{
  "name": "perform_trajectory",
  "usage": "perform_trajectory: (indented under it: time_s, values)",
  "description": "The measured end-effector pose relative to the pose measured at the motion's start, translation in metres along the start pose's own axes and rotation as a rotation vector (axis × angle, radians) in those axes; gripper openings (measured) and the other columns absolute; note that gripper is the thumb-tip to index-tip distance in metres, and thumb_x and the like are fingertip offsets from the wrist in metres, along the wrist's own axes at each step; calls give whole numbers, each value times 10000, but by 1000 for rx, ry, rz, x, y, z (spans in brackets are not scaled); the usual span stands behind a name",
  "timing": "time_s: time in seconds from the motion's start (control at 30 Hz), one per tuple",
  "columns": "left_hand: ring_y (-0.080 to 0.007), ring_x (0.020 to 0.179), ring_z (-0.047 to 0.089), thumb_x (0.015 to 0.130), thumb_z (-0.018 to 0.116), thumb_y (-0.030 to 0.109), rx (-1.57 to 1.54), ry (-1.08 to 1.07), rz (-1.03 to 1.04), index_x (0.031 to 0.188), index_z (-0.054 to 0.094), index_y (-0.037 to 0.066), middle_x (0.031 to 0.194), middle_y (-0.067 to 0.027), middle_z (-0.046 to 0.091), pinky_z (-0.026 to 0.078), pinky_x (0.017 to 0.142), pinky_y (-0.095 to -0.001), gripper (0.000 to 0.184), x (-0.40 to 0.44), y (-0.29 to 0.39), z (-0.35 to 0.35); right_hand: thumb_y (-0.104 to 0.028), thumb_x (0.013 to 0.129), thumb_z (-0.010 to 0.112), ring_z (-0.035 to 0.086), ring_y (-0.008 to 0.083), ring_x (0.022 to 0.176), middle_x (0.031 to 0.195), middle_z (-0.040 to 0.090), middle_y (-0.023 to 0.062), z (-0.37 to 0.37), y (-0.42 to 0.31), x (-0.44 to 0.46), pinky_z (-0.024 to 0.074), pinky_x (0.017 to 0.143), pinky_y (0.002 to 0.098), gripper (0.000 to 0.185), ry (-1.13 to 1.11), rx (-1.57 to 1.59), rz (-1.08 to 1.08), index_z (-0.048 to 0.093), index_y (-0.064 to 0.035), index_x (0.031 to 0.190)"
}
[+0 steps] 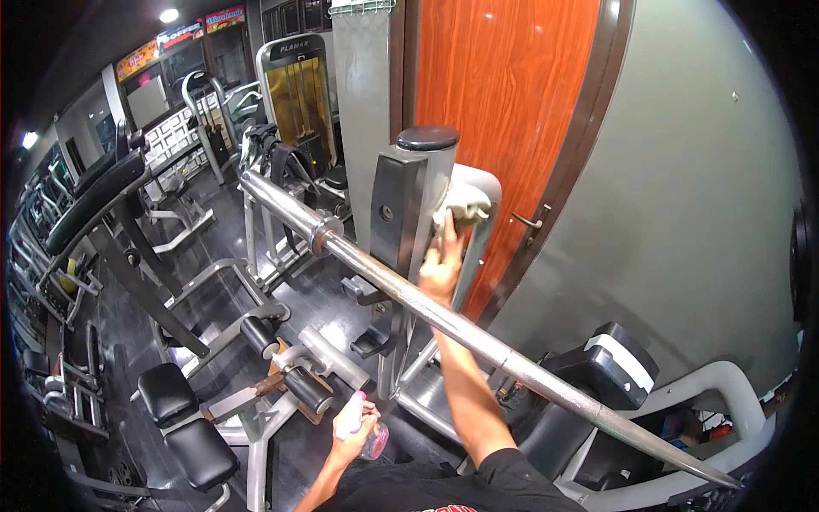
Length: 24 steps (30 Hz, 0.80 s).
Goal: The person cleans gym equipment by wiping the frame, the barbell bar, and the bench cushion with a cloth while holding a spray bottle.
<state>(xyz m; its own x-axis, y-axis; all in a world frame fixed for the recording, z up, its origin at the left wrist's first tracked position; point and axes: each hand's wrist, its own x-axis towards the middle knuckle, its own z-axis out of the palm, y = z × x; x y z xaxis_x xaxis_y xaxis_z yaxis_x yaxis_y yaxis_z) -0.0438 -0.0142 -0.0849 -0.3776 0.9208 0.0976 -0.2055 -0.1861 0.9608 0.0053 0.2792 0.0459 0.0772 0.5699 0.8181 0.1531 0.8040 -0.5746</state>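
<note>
Apart, with a cloth up high and a spray bottle down low

The two hands are well separated. The right hand (442,263) reaches up with its fingers closed on a bunched pale cloth (465,201), which lies against the side of a grey metal upright (435,175). The left hand (363,427), low and near the body, is wrapped around a spray bottle (351,416). The bottle has a white trigger head, a pink nozzle and a see-through body; how much liquid it holds cannot be told.

A long steel bar (486,346) slants from upper left to lower right, passing over the right forearm. Its thick sleeve and collar are at the upper left end.

"PLAMAX" can be read atop the weight machine (299,94) in the background. Red and white lettering on the dark shirt (401,495) is cut off by the bottom edge, and the bright banners (183,36) far left are too small to read surely.

Just behind the cloth stands a reddish wooden door (503,85) with a lever handle (531,222), and a grey wall (682,188) continues to the right. Left of the upright, dark floor (299,294) shows between the frames, while a black padded seat (200,452) sits to the left of the bottle.
</note>
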Motion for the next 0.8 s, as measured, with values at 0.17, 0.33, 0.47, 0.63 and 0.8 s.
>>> perform_trajectory:
  time_s: [0.17,0.33,0.47,0.63,0.8]
  values:
    - [-196,602,606,850,540,-38,28,23,-30,1077,476,-54,850,-154,572,522,579,-307,236,0,3,-3,54,808,461,428,374,1209,1303,449,218,-1,10,-69,327,1015,414,595,-59,58,340,363,-105,1373]
    - [-196,602,605,849,540,-39,28,29,-29,1069,478,-53,854,-153,572,523,587,-308,229,1,1,-3,-80,893,473,498,223,1061,1184,519,136,-8,56,-155,382,932,330,425,-90,200,704,414,-37,1312]
    - [-196,602,605,850,535,-41,23,-2,-28,1088,465,-42,856,-157,565,523,590,-308,248,-1,1,-6,-313,917,493,525,94,864,930,559,18,-2,125,-117,427,806,245,439,-178,676,558,464,-30,1252]
    - [-198,599,605,852,527,-44,33,-3,-21,1111,449,-34,857,-161,562,523,588,-308,271,-3,-3,-8,-94,892,443,517,130,1006,1131,529,68,-10,81,-25,407,874,259,330,-146,745,578,467,-36,1216]
    - [-197,594,603,846,534,-45,7,20,-17,1093,466,-39,856,-158,564,524,584,-303,256,-6,-2,-8,-32,911,415,506,164,965,1092,527,105,-11,62,-98,412,855,298,325,-133,360,593,409,-32,1236]
